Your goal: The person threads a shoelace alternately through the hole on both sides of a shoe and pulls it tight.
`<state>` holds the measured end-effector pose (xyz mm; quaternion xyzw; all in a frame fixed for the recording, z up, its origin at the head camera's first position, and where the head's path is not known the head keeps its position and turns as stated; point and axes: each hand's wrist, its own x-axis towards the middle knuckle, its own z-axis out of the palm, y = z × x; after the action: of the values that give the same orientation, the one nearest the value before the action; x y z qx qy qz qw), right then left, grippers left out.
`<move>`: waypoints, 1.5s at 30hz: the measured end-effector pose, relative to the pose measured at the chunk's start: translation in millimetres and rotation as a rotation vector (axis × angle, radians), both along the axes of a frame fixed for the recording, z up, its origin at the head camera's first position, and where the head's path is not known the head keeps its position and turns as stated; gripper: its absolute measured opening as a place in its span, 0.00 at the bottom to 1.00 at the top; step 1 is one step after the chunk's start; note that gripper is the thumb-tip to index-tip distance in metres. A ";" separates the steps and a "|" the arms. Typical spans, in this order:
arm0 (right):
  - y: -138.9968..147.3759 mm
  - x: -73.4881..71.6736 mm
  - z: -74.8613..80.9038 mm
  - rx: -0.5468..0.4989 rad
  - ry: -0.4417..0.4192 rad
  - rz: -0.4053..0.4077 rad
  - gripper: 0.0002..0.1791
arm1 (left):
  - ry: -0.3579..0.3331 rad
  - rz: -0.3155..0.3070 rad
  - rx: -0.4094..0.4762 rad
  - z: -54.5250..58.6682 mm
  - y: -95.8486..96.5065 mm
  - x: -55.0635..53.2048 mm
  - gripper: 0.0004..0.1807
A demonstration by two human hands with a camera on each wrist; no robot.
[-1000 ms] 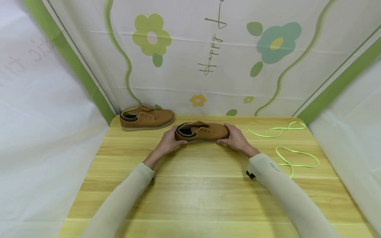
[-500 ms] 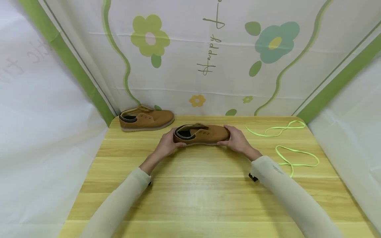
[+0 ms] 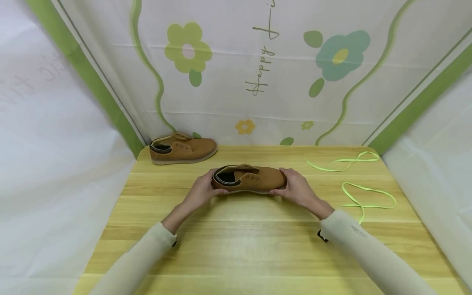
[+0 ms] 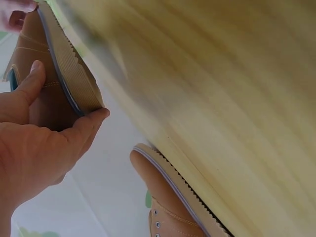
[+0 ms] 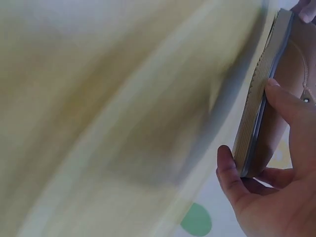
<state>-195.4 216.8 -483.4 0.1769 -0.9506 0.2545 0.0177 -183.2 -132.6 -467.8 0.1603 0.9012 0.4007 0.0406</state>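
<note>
Both hands hold one brown lace-up shoe (image 3: 265, 179) between them, its toe to the right and its eyelets bare of laces. My left hand (image 3: 200, 189) grips the heel end, with the thumb along the near side. At the toe my right hand (image 3: 298, 188) holds on, thumb on the near side and fingers around the front. In the left wrist view the ridged pale sole (image 4: 69, 61) is tipped into sight, a fingertip at its heel edge. The right wrist view shows fingers curled under the toe of the sole (image 5: 256, 98).
A matching brown shoe (image 3: 184, 150) stands at the table's back left corner. Two yellow-green shoelaces (image 3: 368, 188) lie loosely looped on the right of the wooden table (image 3: 243, 246). A white printed curtain (image 3: 228, 98) rises right behind the table's back edge.
Both hands have brought the held shoe away from the back edge, toward the person. The other shoe and the shoelaces stay where they were.
</note>
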 end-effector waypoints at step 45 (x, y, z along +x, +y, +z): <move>1.3 72.3 -9.5 0.073 0.002 0.082 0.53 | 0.084 0.012 -0.052 -17.9 -13.3 60.3 0.54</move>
<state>-123.1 218.1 -492.8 0.2165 -0.9511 0.2201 0.0016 -122.9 -145.9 -485.7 0.1704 0.9132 0.3702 0.0045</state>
